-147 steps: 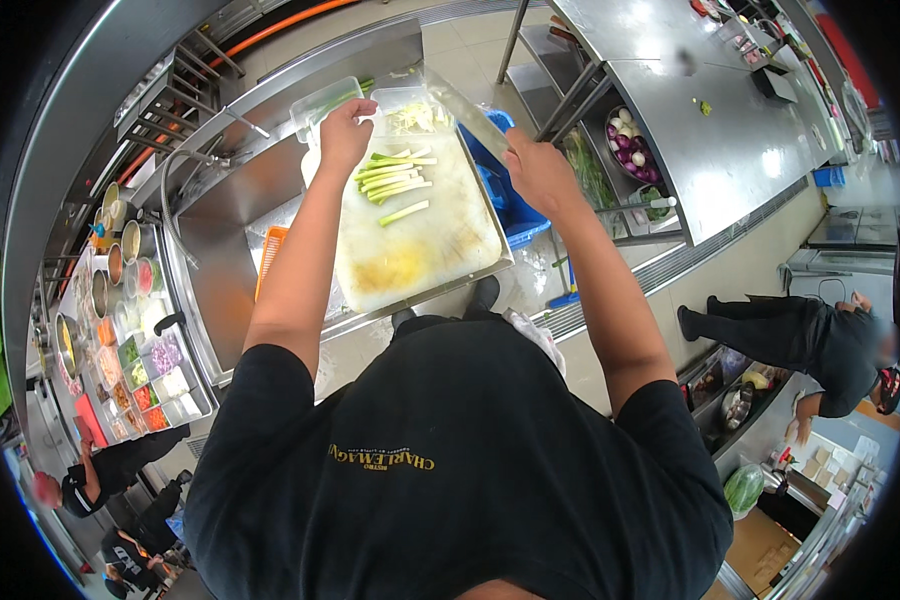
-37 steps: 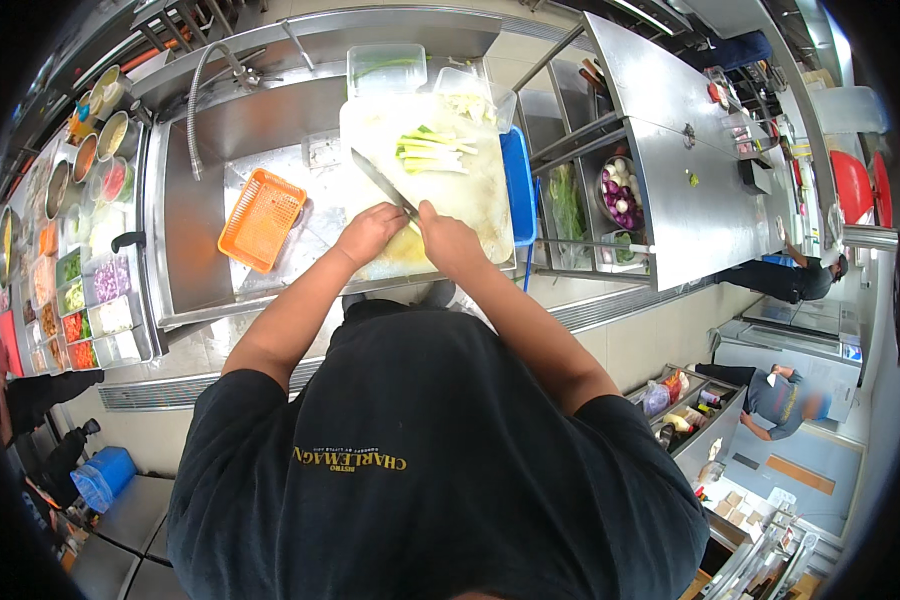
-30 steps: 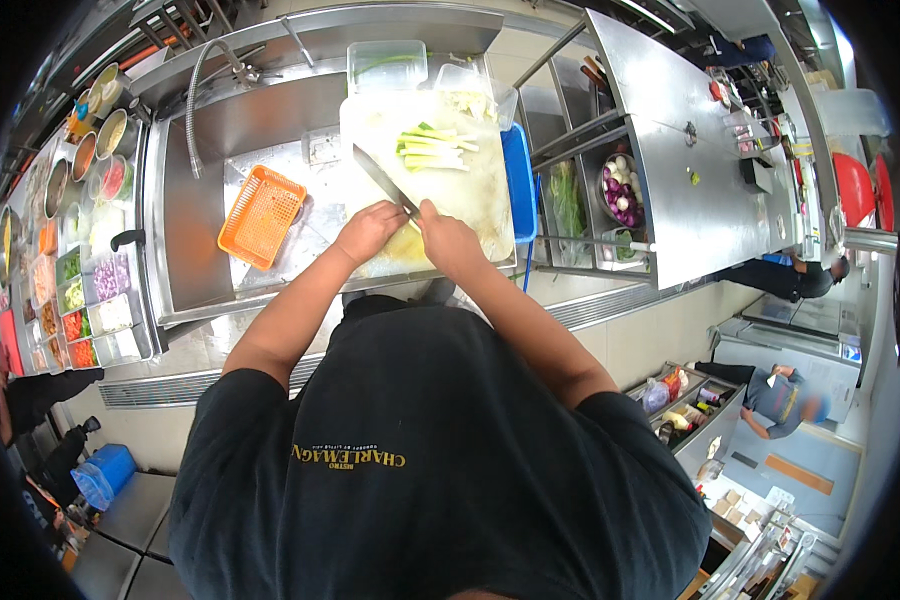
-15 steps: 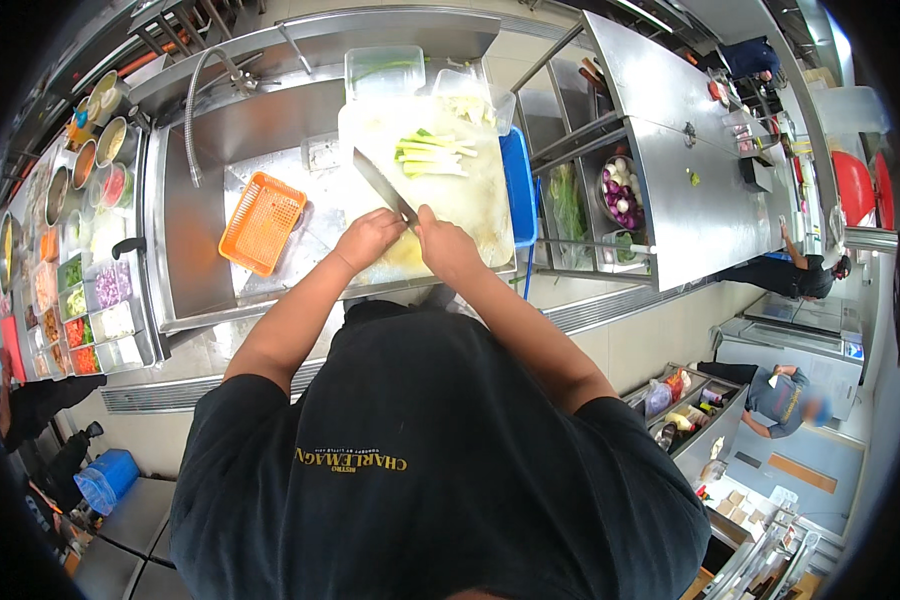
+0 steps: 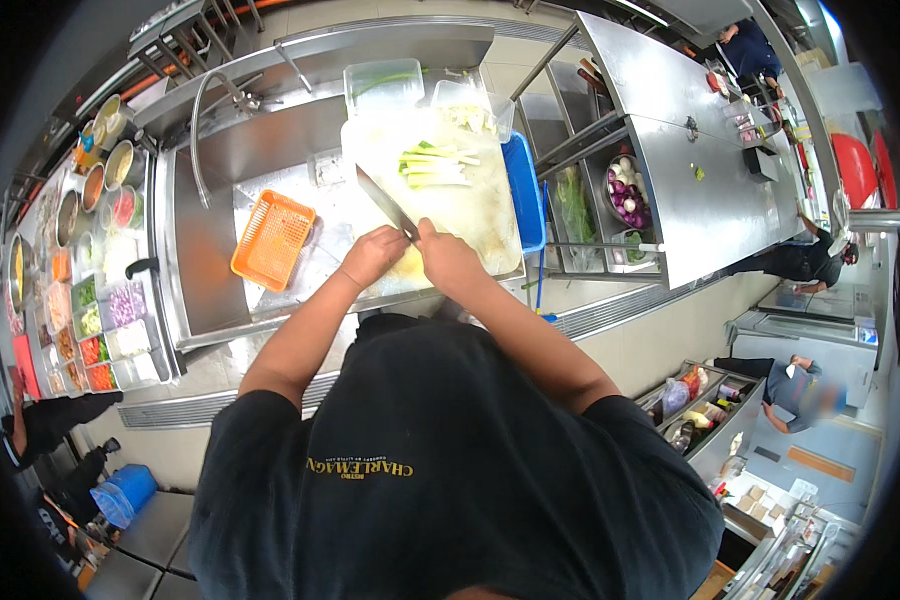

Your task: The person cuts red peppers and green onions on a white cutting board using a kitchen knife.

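Observation:
My right hand [image 5: 448, 258] grips the handle end of a kitchen knife [image 5: 383, 200], whose long blade points away and to the left above the white cutting board [image 5: 475, 220]. Close against it, my left hand [image 5: 374, 255] has its fingers curled in at the blade's heel; whatever they pinch is hidden. Beyond the knife, a bundle of cut pale-green stalks [image 5: 438, 165] lies on the board. At the board's far edge stand a clear plastic tub [image 5: 383, 88] with some green in it and a smaller clear container [image 5: 465, 112] of pale chopped pieces.
An orange plastic basket [image 5: 273, 240] sits in the steel sink [image 5: 210, 160] left of the board, below a hose tap [image 5: 201, 110]. A blue bin [image 5: 523, 190] stands right of the board. Further right, a steel table [image 5: 700, 200] has a bowl of onions [image 5: 627, 192] beneath. Other people stand farther off.
The whole view has shifted slightly, moving the surroundings a little. Both hands and the knife keep nearly the same pose over the board.

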`<move>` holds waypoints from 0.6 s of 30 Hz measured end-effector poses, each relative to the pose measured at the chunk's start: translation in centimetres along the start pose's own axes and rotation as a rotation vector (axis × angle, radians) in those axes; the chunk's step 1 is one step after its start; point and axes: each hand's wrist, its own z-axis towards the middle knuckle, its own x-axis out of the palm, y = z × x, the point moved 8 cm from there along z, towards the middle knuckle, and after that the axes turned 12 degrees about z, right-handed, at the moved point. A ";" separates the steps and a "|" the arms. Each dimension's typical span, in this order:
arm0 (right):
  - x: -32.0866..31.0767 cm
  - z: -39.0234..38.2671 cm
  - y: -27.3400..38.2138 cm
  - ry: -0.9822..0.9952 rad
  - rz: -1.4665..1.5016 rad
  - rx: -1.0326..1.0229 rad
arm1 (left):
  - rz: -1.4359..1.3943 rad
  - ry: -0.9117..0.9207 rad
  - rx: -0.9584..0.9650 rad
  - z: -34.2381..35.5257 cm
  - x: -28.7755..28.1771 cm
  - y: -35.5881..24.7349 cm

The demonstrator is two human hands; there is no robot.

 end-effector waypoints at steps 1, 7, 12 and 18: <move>-0.1 0.0 -0.1 -0.018 -0.010 0.008 | 0.011 -0.006 -0.006 0.0 -0.1 0.1; -2.2 0.0 -1.2 -0.025 0.055 -0.023 | 0.045 0.127 -0.072 1.7 0.5 -1.2; -10.3 -2.2 -4.0 -0.227 0.192 0.003 | -0.040 -0.109 -0.231 8.0 -0.4 0.2; -16.1 -4.1 -6.1 -0.388 0.215 0.001 | 0.223 0.258 -0.184 14.8 6.0 2.3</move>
